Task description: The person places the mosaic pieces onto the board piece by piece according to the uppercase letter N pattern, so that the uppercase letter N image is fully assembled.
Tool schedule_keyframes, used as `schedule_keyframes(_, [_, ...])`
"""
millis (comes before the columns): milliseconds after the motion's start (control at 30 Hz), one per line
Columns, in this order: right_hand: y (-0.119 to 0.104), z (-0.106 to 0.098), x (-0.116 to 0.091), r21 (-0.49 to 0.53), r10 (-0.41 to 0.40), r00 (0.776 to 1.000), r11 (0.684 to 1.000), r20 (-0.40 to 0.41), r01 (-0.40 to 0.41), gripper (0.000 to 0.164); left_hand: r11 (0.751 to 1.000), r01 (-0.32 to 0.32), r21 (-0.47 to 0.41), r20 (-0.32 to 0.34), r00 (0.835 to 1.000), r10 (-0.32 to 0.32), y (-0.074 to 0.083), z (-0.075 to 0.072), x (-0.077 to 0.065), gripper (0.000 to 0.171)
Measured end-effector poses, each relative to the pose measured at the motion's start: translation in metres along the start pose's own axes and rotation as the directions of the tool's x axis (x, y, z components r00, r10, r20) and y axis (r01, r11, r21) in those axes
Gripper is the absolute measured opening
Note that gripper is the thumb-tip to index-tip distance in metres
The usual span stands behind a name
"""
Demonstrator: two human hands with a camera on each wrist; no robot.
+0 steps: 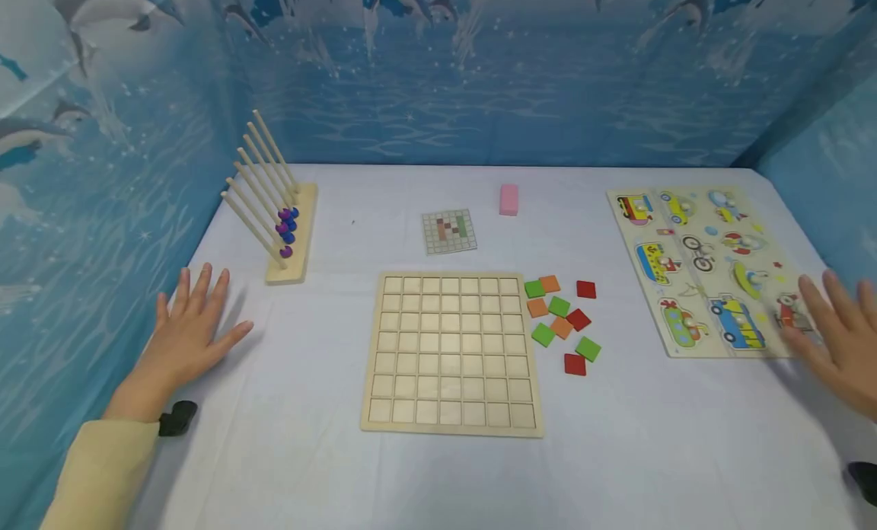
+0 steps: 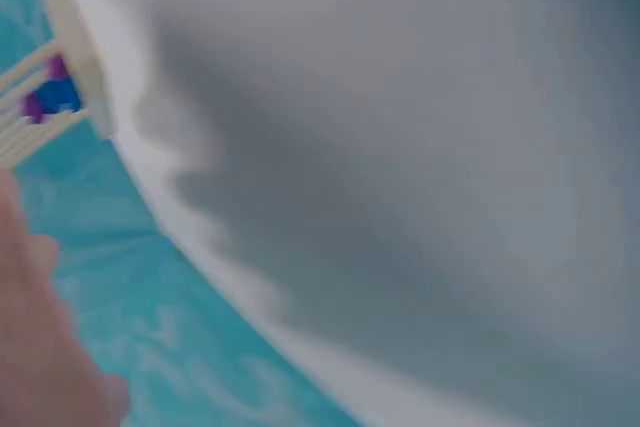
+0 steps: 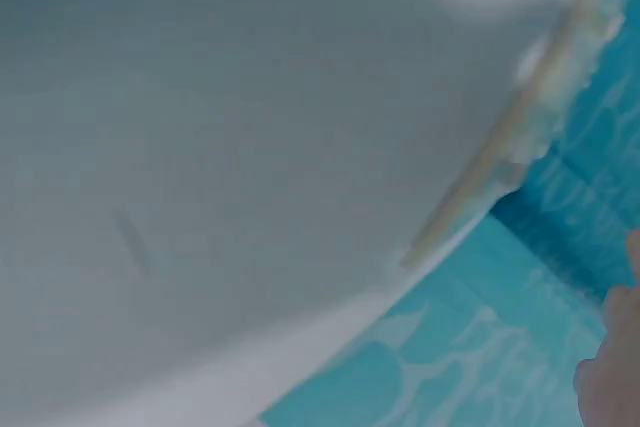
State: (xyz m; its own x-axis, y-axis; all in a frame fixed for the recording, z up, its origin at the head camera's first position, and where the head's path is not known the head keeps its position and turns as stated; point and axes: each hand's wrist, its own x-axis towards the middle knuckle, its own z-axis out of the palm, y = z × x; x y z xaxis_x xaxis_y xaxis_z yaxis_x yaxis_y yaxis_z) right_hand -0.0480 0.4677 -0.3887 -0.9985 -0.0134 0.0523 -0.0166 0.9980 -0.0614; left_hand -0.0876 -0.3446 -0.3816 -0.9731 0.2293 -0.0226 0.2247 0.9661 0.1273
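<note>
My left hand (image 1: pixel 186 340) is spread with straight fingers at the table's left side, holding nothing. Closest to it is a wooden peg rack (image 1: pixel 293 267) with upright rods and several purple and blue beads (image 1: pixel 286 229); the rack also shows in the left wrist view. On the far right, my right hand (image 1: pixel 839 343) has its fingers spread, and its thumb overlaps the corner of a picture puzzle board (image 1: pixel 699 286) with vehicle pieces. Between the hands lies a wooden grid board (image 1: pixel 450 355) of bare squares. Loose green, orange and red square tiles (image 1: pixel 559 306) are scattered along its right edge.
Behind the grid board are a small pattern card (image 1: pixel 448 231) with coloured cells and a pink block (image 1: pixel 508 199). A white cloth (image 1: pixel 308 454) covers the table. Blue ocean-print curtains (image 1: pixel 438 96) close off the back and both sides.
</note>
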Motion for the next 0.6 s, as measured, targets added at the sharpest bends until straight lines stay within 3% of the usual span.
schedule_keyframes(167, [-0.027, -0.030, 0.008, 0.046, -0.001, 0.998, 0.999, -0.058, 0.003, 0.089, 1.000, 0.000, 0.015, 0.005, 1.000, 0.000, 0.026, -0.027, -0.007, 0.087])
schedule_keyframes(267, [-0.056, -0.054, 0.013, 0.079, 0.016, 0.995, 0.997, -0.095, -0.009, 0.085, 0.997, -0.074, -0.030, -0.018, 0.997, 0.074, 0.053, -0.047, -0.011, 0.084])
schedule_keyframes(367, [-0.090, -0.070, 0.017, 0.170, 0.027, 0.987, 0.985, -0.157, 0.000, 0.072, 0.979, -0.170, -0.114, -0.016, 0.985, 0.170, 0.082, -0.056, -0.008, 0.084])
schedule_keyframes(500, [-0.131, -0.070, 0.021, 0.332, -0.002, 0.961, 0.938, -0.275, 0.097, 0.058, 0.929, -0.280, -0.242, 0.062, 0.951, 0.303, 0.113, -0.040, 0.006, 0.095])
schedule_keyframes(600, [-0.153, -0.061, 0.025, 0.440, -0.036, 0.947, 0.880, -0.319, 0.181, 0.053, 0.886, -0.350, -0.303, 0.134, 0.905, 0.404, 0.129, -0.014, 0.017, 0.108])
